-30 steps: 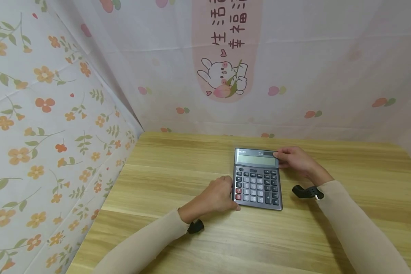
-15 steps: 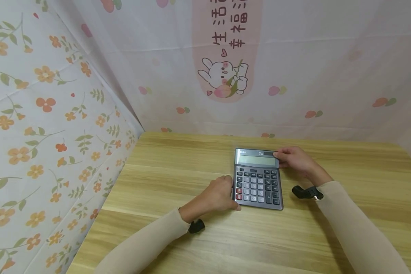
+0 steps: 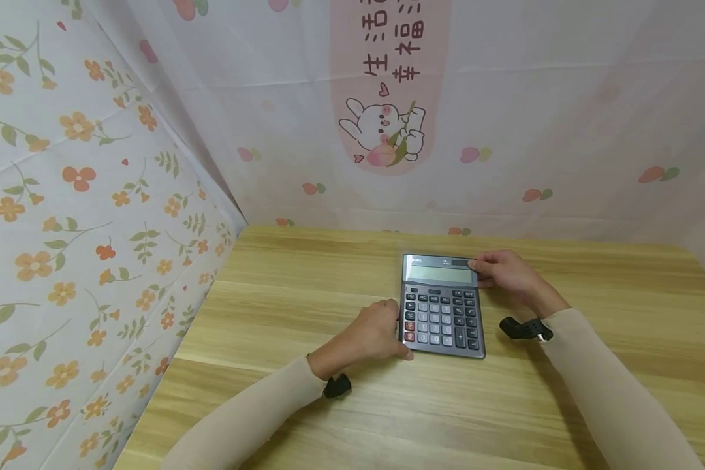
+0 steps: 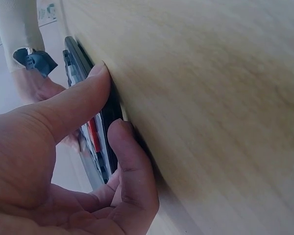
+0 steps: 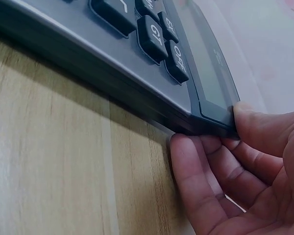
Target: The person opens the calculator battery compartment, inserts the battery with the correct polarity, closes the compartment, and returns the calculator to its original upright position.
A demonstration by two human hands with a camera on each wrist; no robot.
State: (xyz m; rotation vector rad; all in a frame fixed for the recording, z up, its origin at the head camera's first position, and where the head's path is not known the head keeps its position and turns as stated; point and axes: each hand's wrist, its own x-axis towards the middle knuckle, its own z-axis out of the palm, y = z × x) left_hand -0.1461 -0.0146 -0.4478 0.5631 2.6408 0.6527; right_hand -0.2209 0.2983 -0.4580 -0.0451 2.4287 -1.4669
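Observation:
A grey desktop calculator [image 3: 440, 307] with dark, light and two red keys is at the table's middle, its display at the far end. My left hand [image 3: 373, 333] holds its left side, the thumb at the near left corner and the fingers curled along the left edge. In the left wrist view, that thumb [image 4: 83, 100] lies against the calculator's near edge. My right hand [image 3: 508, 277] pinches the far right corner. The right wrist view has the thumb [image 5: 264, 128] on the display end and the other fingers bent below the corner. The calculator's underside is hidden.
The wooden table [image 3: 305, 274] reaches back to a white printed cloth [image 3: 534, 130] with a rabbit drawing. A floral cloth [image 3: 82, 228] hangs along the left side. A black strap-like band [image 3: 525, 328] sits at the right wrist, another [image 3: 337, 387] at the left.

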